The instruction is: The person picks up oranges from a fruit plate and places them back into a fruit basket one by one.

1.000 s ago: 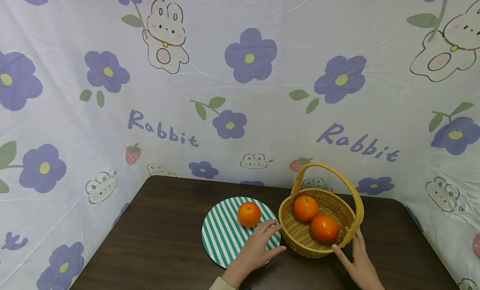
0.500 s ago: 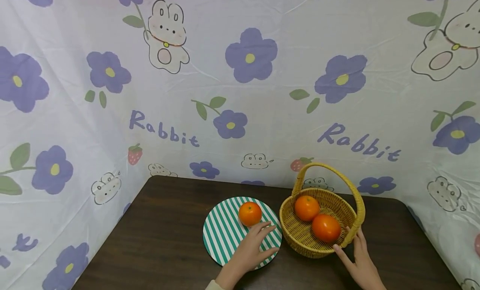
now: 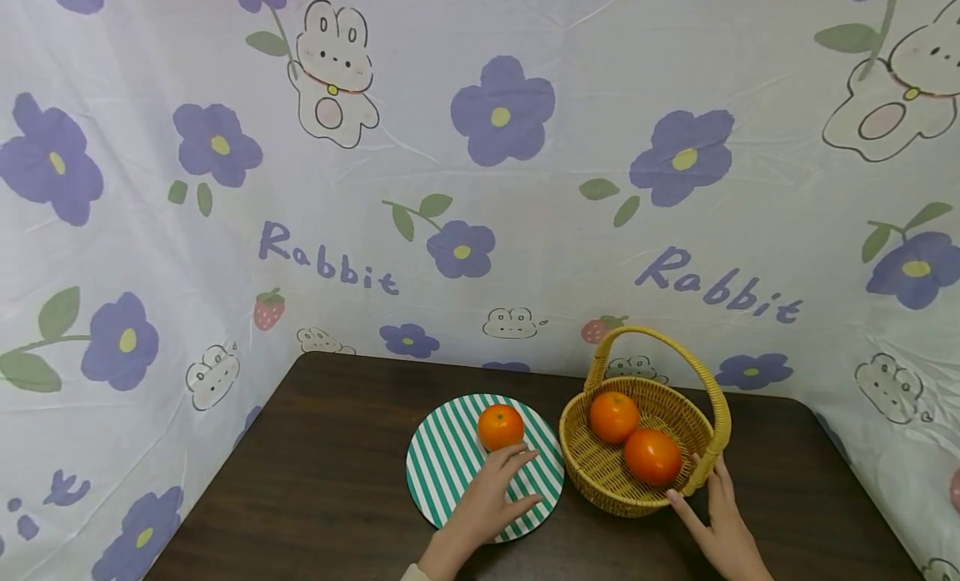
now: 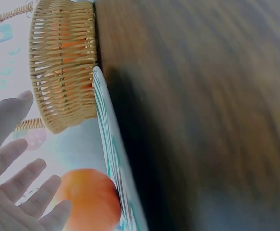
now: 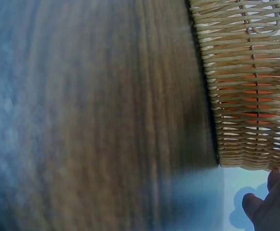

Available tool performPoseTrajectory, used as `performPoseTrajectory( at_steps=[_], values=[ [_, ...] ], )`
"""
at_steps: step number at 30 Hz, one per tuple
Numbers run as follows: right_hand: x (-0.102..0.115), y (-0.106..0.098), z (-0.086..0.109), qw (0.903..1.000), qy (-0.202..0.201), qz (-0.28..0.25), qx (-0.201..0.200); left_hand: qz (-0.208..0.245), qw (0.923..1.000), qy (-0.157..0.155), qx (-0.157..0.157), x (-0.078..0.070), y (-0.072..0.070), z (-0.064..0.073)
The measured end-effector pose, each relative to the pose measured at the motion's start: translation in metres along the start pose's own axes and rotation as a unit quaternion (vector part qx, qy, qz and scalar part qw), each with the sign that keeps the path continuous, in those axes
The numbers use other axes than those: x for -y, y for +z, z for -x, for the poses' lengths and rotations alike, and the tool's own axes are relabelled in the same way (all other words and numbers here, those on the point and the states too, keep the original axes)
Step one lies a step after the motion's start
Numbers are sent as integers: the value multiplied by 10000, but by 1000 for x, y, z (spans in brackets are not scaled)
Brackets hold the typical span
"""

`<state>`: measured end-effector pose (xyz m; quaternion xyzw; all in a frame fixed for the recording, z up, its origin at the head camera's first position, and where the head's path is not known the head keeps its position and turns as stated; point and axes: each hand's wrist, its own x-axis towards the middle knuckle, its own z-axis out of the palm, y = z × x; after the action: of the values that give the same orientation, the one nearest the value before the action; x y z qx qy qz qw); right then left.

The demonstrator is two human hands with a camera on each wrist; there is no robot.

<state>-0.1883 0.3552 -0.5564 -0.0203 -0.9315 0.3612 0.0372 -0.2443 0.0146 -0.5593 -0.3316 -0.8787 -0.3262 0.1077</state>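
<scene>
Dk tabletop [image 3: 322,473]: orange [image 3: 500,425] on disc [image 3: 442,464] lies just fwd of nearer L hand [image 3: 489,493], loosely spread, empty; R hand [image 3: 724,529], also spread, at basket [image 3: 600,491].

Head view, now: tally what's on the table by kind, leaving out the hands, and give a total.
Orange-coloured fruits: 3 (one on the board, two in the basket)
Striped round board: 1
Wicker basket: 1
Total: 5
</scene>
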Motion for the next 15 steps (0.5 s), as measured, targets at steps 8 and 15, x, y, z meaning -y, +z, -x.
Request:
performPoseTrajectory(
  at_steps=[8,15],
  values=[
    [-4,1,0,10000,-9,-16,-45,26,9999,-109,-6,6,-6,4],
    [-2,1,1,10000,-35,-13,-65,-4,9996,-164,-236,11,-11,8]
  ],
)
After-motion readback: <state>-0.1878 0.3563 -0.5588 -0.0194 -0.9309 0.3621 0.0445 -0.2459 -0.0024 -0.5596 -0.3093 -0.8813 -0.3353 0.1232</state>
